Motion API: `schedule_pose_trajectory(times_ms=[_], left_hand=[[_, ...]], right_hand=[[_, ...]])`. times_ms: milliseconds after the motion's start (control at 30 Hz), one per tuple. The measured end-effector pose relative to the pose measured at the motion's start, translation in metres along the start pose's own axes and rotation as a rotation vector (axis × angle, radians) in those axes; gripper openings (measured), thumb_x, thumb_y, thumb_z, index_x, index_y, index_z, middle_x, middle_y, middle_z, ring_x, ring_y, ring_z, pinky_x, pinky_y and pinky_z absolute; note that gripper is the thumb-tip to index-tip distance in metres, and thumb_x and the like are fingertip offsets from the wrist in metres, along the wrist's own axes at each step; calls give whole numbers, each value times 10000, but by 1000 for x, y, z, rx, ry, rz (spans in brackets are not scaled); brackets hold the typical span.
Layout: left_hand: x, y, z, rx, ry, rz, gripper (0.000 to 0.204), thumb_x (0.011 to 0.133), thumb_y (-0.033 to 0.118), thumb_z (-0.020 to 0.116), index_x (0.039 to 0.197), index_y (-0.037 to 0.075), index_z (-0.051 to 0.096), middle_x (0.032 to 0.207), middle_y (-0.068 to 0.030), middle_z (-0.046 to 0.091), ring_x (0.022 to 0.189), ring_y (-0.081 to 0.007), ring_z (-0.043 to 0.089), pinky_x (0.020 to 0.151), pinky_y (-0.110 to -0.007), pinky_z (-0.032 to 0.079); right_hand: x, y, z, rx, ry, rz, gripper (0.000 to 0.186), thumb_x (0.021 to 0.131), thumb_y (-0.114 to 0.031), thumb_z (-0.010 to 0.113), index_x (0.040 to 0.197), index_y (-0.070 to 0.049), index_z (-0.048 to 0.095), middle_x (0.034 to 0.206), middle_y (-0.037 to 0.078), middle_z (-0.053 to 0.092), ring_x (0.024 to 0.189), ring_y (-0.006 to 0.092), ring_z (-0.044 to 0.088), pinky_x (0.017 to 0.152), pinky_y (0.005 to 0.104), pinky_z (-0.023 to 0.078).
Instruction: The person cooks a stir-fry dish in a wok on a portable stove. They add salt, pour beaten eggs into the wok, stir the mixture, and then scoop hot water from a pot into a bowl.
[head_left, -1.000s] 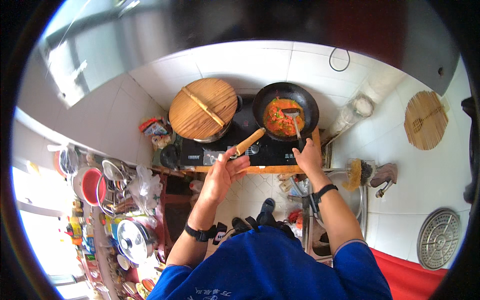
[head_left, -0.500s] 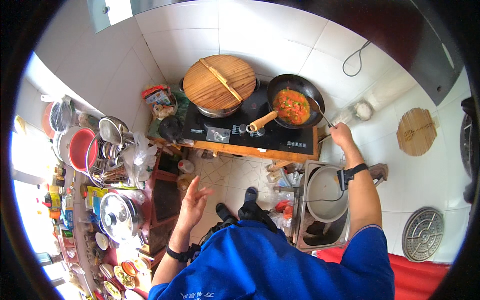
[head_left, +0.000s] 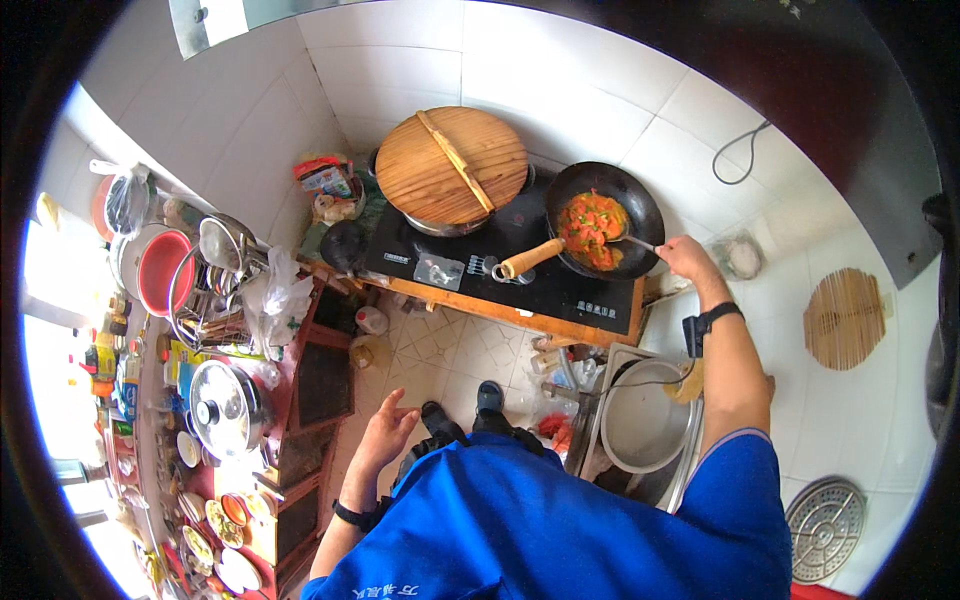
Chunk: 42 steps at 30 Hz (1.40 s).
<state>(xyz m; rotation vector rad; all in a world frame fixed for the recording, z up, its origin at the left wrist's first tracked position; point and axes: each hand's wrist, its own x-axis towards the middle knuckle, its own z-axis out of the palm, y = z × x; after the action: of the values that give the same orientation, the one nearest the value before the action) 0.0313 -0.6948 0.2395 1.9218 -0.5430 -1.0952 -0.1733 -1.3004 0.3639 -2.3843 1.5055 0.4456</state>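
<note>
My right hand [head_left: 684, 258] is closed round the handle of a metal spatula [head_left: 638, 243]. The spatula's head dips into a red and orange tomato dish with green bits [head_left: 592, 222], partly hidden by the food. That food lies in a black wok [head_left: 640, 195] on the right side of a black cooktop [head_left: 555, 292]. The wok's wooden handle [head_left: 530, 258] points toward me and to the left, with no hand on it. Away from the cooktop, my left hand [head_left: 388, 430] hangs over the floor, fingers apart and holding nothing.
Left of the wok stands a pot under a round wooden lid [head_left: 450, 165]. A sink with a large pale basin [head_left: 645, 430] is at the right, below my forearm. On the left, a cabinet counter carries a lidded steel pot [head_left: 225, 405], a red bowl [head_left: 165, 275] and several dishes.
The spatula's head has moved from the wok's right side down into the food, which is heaped differently. My left hand has lowered toward me. The whole view has shifted slightly.
</note>
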Motion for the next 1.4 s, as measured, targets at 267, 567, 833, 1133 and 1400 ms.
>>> schedule_pose_trajectory(times_ms=[267, 567, 833, 1133, 1400], left_hand=[[27, 2, 9, -3, 20, 11, 607, 1006, 221, 625, 1491, -58, 389, 1184, -218, 728, 1111, -295, 707, 971, -365, 535], [15, -14, 3, 39, 65, -41, 599, 1001, 226, 634, 1475, -63, 409, 1175, -225, 729, 1115, -302, 704, 966, -367, 537], [6, -29, -11, 68, 116, -77, 602, 1003, 238, 633, 1479, -58, 411, 1179, -232, 725, 1114, -311, 705, 956, -373, 543], [13, -30, -3, -26, 105, -91, 599, 1000, 261, 658, 1485, -14, 438, 1168, -206, 727, 1107, -263, 697, 953, -362, 534], [11, -39, 2, -9, 98, -99, 600, 997, 262, 661, 1479, -19, 440, 1164, -210, 727, 1088, -277, 703, 940, -360, 538]], right_hand=[[-31, -10, -66, -457, 62, -31, 361, 933, -383, 658, 1081, -72, 767, 1126, 200, 729, 1035, 362, 701, 912, 461, 560], [-8, -5, -20, -270, -249, -201, 421, 889, -359, 710, 1073, 19, 729, 1027, 206, 748, 937, 345, 709, 842, 430, 540], [-4, -13, 18, 291, -9, -12, 351, 962, -317, 664, 1013, 25, 724, 802, 89, 698, 755, 222, 637, 727, 395, 502], [17, -32, 36, -87, 10, -94, 414, 952, -363, 639, 995, 43, 709, 944, 269, 711, 917, 409, 697, 817, 480, 534], [-44, -18, -67, -402, -52, -38, 330, 867, -321, 710, 973, -13, 764, 1005, 228, 732, 964, 377, 715, 857, 466, 563]])
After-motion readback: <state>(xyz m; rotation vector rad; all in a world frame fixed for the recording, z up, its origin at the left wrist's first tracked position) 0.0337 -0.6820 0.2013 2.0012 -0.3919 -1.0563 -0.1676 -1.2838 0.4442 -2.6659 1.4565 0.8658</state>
